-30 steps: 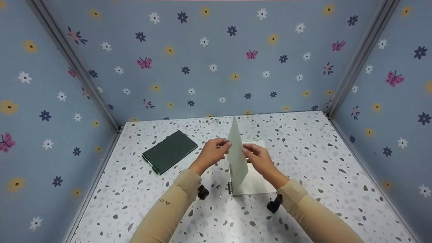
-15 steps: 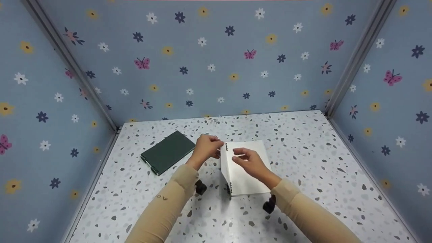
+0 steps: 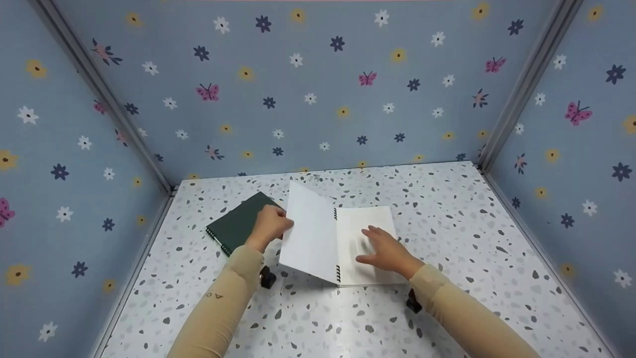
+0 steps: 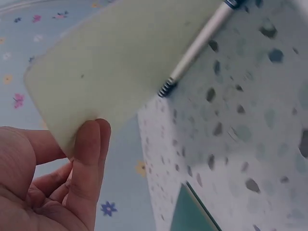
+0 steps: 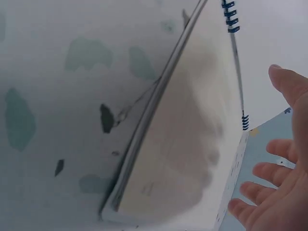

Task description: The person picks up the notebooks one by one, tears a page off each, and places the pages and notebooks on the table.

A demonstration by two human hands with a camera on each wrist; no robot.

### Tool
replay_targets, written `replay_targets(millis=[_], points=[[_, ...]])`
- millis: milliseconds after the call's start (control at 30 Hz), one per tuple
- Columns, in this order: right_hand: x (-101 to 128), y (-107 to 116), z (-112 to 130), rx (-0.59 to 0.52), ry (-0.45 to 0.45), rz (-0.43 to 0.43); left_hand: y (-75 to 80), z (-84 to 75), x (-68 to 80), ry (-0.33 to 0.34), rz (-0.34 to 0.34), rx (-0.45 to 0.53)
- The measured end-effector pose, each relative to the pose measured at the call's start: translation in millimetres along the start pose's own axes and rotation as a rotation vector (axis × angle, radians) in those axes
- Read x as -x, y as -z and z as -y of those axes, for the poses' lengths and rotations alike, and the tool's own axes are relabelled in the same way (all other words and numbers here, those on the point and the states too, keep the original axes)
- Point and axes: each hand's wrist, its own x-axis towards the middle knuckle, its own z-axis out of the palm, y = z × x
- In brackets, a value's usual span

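Observation:
A spiral notebook (image 3: 350, 248) lies opened on the table, its blank pages to the right of black coil rings. Its cover (image 3: 310, 231), white inside and pale green outside in the left wrist view, stands tilted up to the left. My left hand (image 3: 270, 226) pinches that cover's outer edge between thumb and fingers. Over the right-hand page hovers my right hand (image 3: 385, 252), fingers spread and holding nothing; its shadow falls on the page in the right wrist view. A dark green spiral notebook (image 3: 233, 223) lies closed at the left, partly hidden behind my left hand.
The speckled white table (image 3: 447, 223) is walled in by blue panels with flowers and butterflies. The back panel (image 3: 318, 89) stands at the table's far edge, and metal posts mark both back corners.
My left hand has swung the cover from upright over to the left, exposing the white pages. My right hand has let go of the cover and now hovers above the page.

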Motion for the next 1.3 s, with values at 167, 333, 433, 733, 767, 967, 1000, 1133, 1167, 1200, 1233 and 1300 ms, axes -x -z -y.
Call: replay_targets(millis=[167, 333, 433, 733, 767, 967, 1000, 1133, 1167, 1200, 1233, 1300], points=[[-0.7, -2.2, -14.2, 0.087, -0.008, 0.055, 2.1, 25.0, -6.1, 0.092, 0.009, -0.073], [2.1, -4.5, -19.8, 0.127, -0.015, 0.113, -6.3, 76.6, -27.9, 0.111, 0.029, -0.131], [4.8, -6.4, -19.0, 0.143, -0.033, 0.148, -9.9, 90.3, -27.6, 0.131, 0.045, -0.156], [16.5, -13.7, -17.2, 0.181, 0.024, 0.142, -3.7, 77.6, 4.9, 0.248, 0.151, -0.231], [18.2, -14.0, -16.5, 0.178, 0.03, 0.136, -3.4, 77.3, 6.0, 0.249, 0.154, -0.232], [20.0, -12.8, -15.7, 0.148, 0.028, 0.126, -9.1, 89.1, -0.8, 0.198, 0.115, -0.285], [18.5, -11.3, -16.4, 0.137, 0.029, 0.121, -10.5, 87.5, -0.9, 0.179, 0.097, -0.334], [6.9, -1.1, -20.9, 0.1, 0.016, 0.079, -20.4, 78.7, -6.8, 0.061, 0.025, -0.539], [2.8, 1.8, -22.4, 0.098, 0.008, 0.067, -24.2, 76.5, -9.4, 0.018, 0.021, -0.571], [-1.8, 4.6, -23.7, 0.097, -0.003, 0.06, -25.4, 58.4, -4.2, 0.009, 0.041, -0.6], [-6.5, 7.0, -25.3, 0.095, -0.017, 0.056, -29.9, 56.4, -7.5, -0.025, 0.064, -0.611], [-16.4, 10.3, -29.1, 0.092, -0.03, 0.048, -39.7, 53.8, -13.4, -0.102, 0.125, -0.629]])
